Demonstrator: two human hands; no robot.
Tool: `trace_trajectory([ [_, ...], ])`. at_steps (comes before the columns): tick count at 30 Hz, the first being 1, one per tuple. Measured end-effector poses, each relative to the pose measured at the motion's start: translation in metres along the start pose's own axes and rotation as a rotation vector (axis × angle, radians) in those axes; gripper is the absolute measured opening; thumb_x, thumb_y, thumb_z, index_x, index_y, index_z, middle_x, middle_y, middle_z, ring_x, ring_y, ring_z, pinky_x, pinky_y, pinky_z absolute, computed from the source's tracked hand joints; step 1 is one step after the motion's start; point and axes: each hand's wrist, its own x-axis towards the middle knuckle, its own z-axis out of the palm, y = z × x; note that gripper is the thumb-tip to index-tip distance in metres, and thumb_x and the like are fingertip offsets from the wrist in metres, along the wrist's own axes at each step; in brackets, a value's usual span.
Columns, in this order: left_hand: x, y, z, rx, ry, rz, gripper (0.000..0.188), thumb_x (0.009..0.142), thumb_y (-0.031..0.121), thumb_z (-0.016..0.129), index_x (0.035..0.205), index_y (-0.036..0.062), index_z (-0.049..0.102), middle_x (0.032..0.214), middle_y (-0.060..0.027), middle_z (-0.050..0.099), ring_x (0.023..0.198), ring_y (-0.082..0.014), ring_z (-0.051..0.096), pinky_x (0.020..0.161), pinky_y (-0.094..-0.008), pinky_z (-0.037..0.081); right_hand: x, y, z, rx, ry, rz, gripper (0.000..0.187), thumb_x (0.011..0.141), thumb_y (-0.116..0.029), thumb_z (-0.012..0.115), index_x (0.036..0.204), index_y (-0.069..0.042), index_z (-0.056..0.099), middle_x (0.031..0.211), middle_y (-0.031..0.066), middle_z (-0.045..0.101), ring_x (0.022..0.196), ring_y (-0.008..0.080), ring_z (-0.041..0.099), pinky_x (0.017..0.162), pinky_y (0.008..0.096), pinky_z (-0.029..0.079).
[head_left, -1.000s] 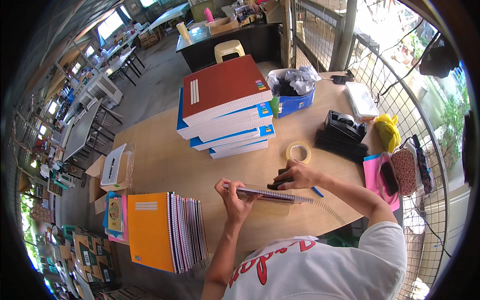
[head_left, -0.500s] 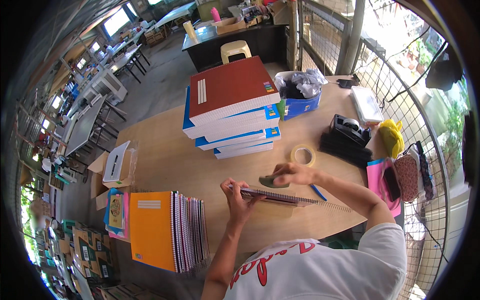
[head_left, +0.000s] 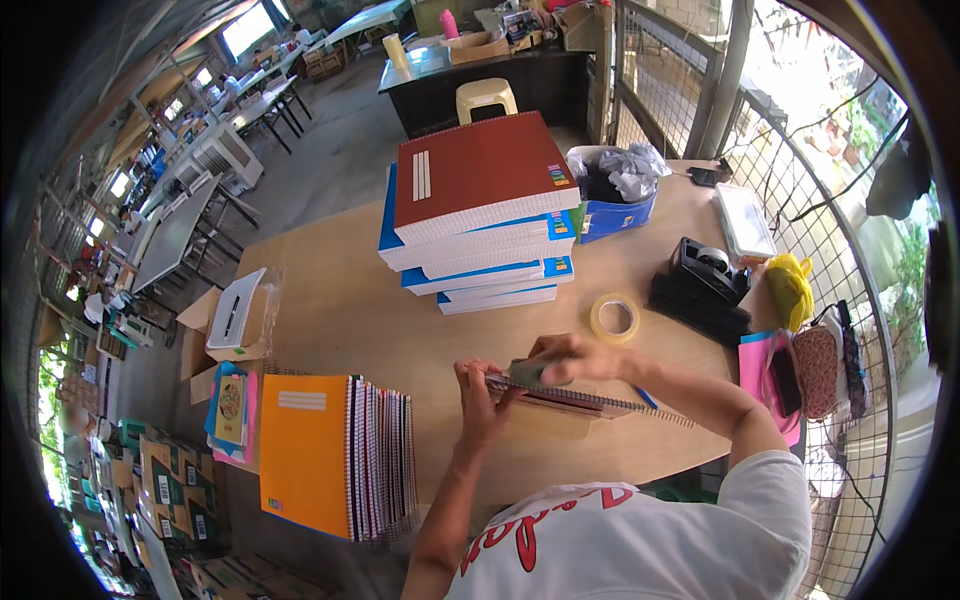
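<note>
My left hand (head_left: pixel 482 408) pinches the left end of a spiral notebook (head_left: pixel 568 401), which is held on edge near the front of the table with its bound side up. A long coil (head_left: pixel 655 412) runs along that side and sticks out past the notebook's right end. Closed round a small dark grey-green piece (head_left: pixel 528 371), my right hand (head_left: pixel 585 359) is at the coil near the left hand. The piece appears to touch the coil; its exact kind is unclear. A blue pen (head_left: pixel 645 398) lies partly hidden behind the right forearm.
Stacked notebooks (head_left: pixel 485 175) stand at the far middle, and a row of spiral notebooks (head_left: pixel 305 455) at left. A tape roll (head_left: pixel 614 318), black tape dispenser (head_left: pixel 710 268) and bundle of black coils (head_left: pixel 698 310) lie to the right. Beyond them runs a wire mesh (head_left: pixel 845 270).
My right hand has moved left with the grey-green piece, from just above the notebook to its coil. The left hand keeps its hold, and the whole view has shifted slightly.
</note>
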Motion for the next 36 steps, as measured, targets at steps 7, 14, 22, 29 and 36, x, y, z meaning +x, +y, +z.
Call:
trace_trajectory([
  [7,0.000,-0.027,-0.009,-0.823,0.036,-0.303,0.036,0.090,0.006,0.073,0.116,0.0073,0.048,0.109,-0.0046,0.052,0.107,-0.0141,0.054,0.095,-0.0290,0.047,0.005,-0.007,-0.010,-0.142,0.114,0.119,0.062,0.089,-0.056,0.060,0.118,-0.003,0.072,0.104,0.0176,0.064,0.102,0.0304,0.061,0.091,0.0382,0.047],
  [14,-0.004,-0.043,-0.003,-0.742,0.041,-0.268,0.027,0.093,-0.002,0.066,0.114,0.0061,0.050,0.106,-0.0041,0.056,0.104,-0.0132,0.059,0.092,-0.0274,0.049,0.003,0.042,0.006,-0.178,0.011,0.060,0.060,0.089,-0.057,0.061,0.127,-0.012,0.069,0.110,0.0192,0.064,0.105,0.0314,0.061,0.092,0.0393,0.047],
  [22,-0.006,-0.042,-0.013,-0.712,0.010,-0.280,0.028,0.089,-0.009,0.067,0.109,0.0049,0.053,0.106,-0.0049,0.058,0.103,-0.0126,0.061,0.094,-0.0278,0.049,0.025,0.025,0.005,-0.165,0.020,-0.044,0.057,0.090,-0.056,0.059,0.121,-0.009,0.072,0.104,0.0196,0.066,0.098,0.0308,0.061,0.090,0.0397,0.049],
  [29,-0.005,-0.048,-0.019,-0.717,0.019,-0.255,0.031,0.087,-0.011,0.068,0.112,0.0031,0.055,0.105,-0.0041,0.059,0.104,-0.0134,0.061,0.094,-0.0298,0.050,0.034,0.020,0.017,-0.329,0.014,-0.112,0.052,0.088,-0.052,0.065,0.119,-0.011,0.074,0.109,0.0186,0.068,0.092,0.0323,0.060,0.089,0.0412,0.049],
  [36,-0.001,-0.048,-0.022,-0.790,0.117,-0.379,0.050,0.083,-0.011,0.072,0.123,0.0065,0.049,0.099,-0.0033,0.058,0.099,-0.0129,0.060,0.092,-0.0321,0.053,0.045,0.013,0.020,-0.242,0.036,0.039,0.050,0.092,-0.052,0.061,0.123,-0.015,0.072,0.098,0.0221,0.067,0.097,0.0334,0.060,0.091,0.0414,0.049],
])
